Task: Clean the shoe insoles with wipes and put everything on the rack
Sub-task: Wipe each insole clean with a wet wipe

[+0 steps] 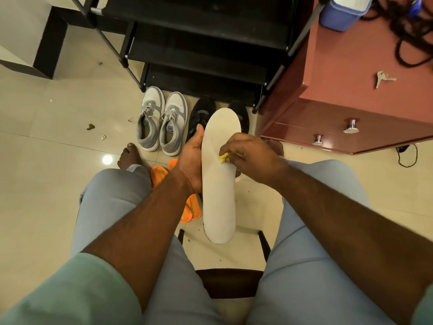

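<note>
Wiping step, by the look of it: white insole [219, 174] held up lengthwise between the knees, toe end pointing toward the rack [201, 43], heel end nearest the body. Left hand [191, 158] gripping the insole along its left edge, thumb up against the side, fingers curled behind and mostly hidden. Right hand [248, 153] pinching a small crumpled yellow wipe [223, 157] against the insole's top face, about mid-length, fingers bent around the wipe.

Down on the tiled floor: grey-and-white sneakers [161, 123] side by side just in front of the rack, black shoes [201, 113] next to them and partly hidden behind the insole, orange insoles [189, 207] lying below the left forearm. Rack shelves dark, with nothing visible on them from this angle. Red cabinet [346, 90] to the right, keys [383, 79] on top.

Judging from that, well short of finished: one insole under the wipe, shoes and the other insoles not yet on the rack. Next move probably calls for firm strokes along the length toward toe and heel, with a steady left-hand grip to stop the thin insole from bending, then a flip to check the underside. Cannot tell whether the orange insoles are already clean.
</note>
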`<state>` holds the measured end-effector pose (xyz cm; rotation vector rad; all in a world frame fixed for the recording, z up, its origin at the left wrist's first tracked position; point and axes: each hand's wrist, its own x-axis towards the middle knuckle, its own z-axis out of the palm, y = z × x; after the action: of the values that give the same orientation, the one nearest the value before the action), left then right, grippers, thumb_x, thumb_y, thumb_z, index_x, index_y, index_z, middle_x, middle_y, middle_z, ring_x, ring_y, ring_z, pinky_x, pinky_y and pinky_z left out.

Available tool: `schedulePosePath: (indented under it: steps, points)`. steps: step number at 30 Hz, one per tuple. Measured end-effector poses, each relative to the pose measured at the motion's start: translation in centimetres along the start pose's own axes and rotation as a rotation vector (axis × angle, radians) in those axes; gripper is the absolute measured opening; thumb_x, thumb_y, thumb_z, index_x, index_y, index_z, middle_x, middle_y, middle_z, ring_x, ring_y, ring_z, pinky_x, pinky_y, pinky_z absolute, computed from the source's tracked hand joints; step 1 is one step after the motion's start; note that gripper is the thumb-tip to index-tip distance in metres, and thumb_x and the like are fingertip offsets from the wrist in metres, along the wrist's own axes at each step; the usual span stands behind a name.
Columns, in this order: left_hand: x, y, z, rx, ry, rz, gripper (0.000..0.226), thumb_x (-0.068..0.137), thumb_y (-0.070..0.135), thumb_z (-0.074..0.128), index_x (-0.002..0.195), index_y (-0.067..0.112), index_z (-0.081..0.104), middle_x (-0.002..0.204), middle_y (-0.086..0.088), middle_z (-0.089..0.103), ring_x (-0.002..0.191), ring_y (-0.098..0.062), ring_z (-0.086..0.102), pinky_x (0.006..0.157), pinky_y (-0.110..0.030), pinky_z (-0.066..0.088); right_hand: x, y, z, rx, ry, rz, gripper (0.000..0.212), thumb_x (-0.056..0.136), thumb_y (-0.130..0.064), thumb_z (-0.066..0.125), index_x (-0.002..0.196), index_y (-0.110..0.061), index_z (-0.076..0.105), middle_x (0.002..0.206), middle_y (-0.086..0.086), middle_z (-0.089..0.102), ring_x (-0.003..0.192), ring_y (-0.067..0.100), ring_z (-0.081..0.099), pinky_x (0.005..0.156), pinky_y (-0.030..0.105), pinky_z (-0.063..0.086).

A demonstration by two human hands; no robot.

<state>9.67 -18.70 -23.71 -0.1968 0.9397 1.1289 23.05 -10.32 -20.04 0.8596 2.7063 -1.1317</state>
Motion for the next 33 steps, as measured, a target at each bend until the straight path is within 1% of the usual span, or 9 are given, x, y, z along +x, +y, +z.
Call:
schedulePosePath:
  steps: [2, 5, 7, 12, 17, 22, 25, 28, 33]
  points:
    - [0.2, -0.3, 0.0, -0.049, -0.044, -0.001, 0.077, 0.093, 0.075, 0.023, 0.113, 0.021, 0.075, 0.117, -0.015, 0.068, 0.101, -0.035, 0.062, 0.102, -0.054, 0.040, 1.0, 0.6, -0.2, -0.043, 0.087, 0.029, 0.025, 0.094, -0.009, 0.053, 0.115, -0.010, 0.066, 0.116, 0.008, 0.060, 0.109, 0.021, 0.053, 0.094, 0.025, 0.040]
    - [0.1, -0.7, 0.1, -0.073, -0.066, -0.004, 0.074, 0.092, 0.072, 0.029, 0.124, 0.018, 0.067, 0.118, -0.018, 0.066, 0.101, -0.037, 0.061, 0.099, -0.055, 0.042, 3.1, 1.0, -0.5, -0.040, 0.284, 0.132, 0.025, 0.094, -0.010, 0.052, 0.115, -0.011, 0.066, 0.117, 0.008, 0.060, 0.111, 0.023, 0.052, 0.096, 0.027, 0.038]
    - [0.2, -0.6, -0.4, -0.080, -0.057, 0.008, 0.069, 0.092, 0.069, 0.033, 0.122, 0.017, 0.068, 0.114, -0.017, 0.067, 0.097, -0.036, 0.062, 0.095, -0.053, 0.043, 3.2, 0.8, -0.2, -0.020, 0.259, 0.131, 0.026, 0.094, -0.010, 0.053, 0.116, -0.011, 0.065, 0.119, 0.007, 0.059, 0.112, 0.022, 0.051, 0.098, 0.028, 0.038]
    - [0.4, -0.1, -0.8, -0.090, -0.033, 0.053, 0.062, 0.094, 0.064, 0.035, 0.120, 0.017, 0.067, 0.105, -0.011, 0.070, 0.091, -0.030, 0.066, 0.087, -0.043, 0.050, 0.4, -0.5, 1.2, -0.043, 0.118, -0.115, 0.023, 0.093, -0.013, 0.056, 0.112, -0.009, 0.068, 0.113, 0.009, 0.064, 0.107, 0.025, 0.055, 0.096, 0.032, 0.038]
    - [0.7, -0.9, -0.2, -0.017, -0.017, -0.008, 0.063, 0.090, 0.068, 0.039, 0.118, 0.018, 0.068, 0.104, -0.014, 0.071, 0.089, -0.033, 0.065, 0.085, -0.049, 0.048, 2.5, 0.8, 1.0, -0.077, 0.351, 0.165, 0.025, 0.095, -0.019, 0.052, 0.117, -0.016, 0.065, 0.122, 0.004, 0.061, 0.116, 0.024, 0.046, 0.101, 0.037, 0.030]
    - [0.7, -0.3, -1.0, 0.036, 0.031, 0.003, 0.073, 0.095, 0.071, 0.020, 0.117, 0.018, 0.065, 0.097, -0.013, 0.073, 0.085, -0.029, 0.070, 0.084, -0.042, 0.051, 0.8, -0.4, 2.4, -0.045, 0.151, -0.069, 0.023, 0.093, -0.018, 0.055, 0.113, -0.014, 0.067, 0.116, 0.005, 0.064, 0.111, 0.024, 0.051, 0.099, 0.037, 0.033]
    - [1.0, -0.3, -0.7, 0.073, 0.057, -0.020, 0.077, 0.093, 0.075, 0.018, 0.122, 0.020, 0.063, 0.102, -0.015, 0.070, 0.085, -0.030, 0.066, 0.082, -0.043, 0.049, 1.5, -0.1, 2.2, 0.031, 0.247, 0.075, 0.022, 0.093, -0.020, 0.058, 0.112, -0.018, 0.067, 0.118, 0.002, 0.063, 0.114, 0.022, 0.047, 0.100, 0.037, 0.028]
    - [1.0, -0.5, -0.6, 0.109, 0.055, -0.055, 0.073, 0.093, 0.073, 0.027, 0.122, 0.018, 0.065, 0.107, -0.016, 0.069, 0.087, -0.032, 0.065, 0.081, -0.045, 0.048, 3.3, 0.5, 1.5, 0.129, 0.374, 0.283, 0.025, 0.093, -0.021, 0.058, 0.117, -0.018, 0.065, 0.124, 0.002, 0.058, 0.117, 0.021, 0.045, 0.105, 0.042, 0.035]
    - [1.1, -0.2, -1.5, 0.123, 0.082, -0.068, 0.077, 0.091, 0.076, 0.029, 0.126, 0.017, 0.064, 0.111, -0.018, 0.068, 0.095, -0.032, 0.064, 0.084, -0.044, 0.049, 2.5, 0.0, 0.8, 0.277, 0.153, 0.129, 0.025, 0.090, -0.015, 0.061, 0.115, -0.013, 0.066, 0.121, 0.004, 0.059, 0.111, 0.018, 0.051, 0.096, 0.034, 0.046]
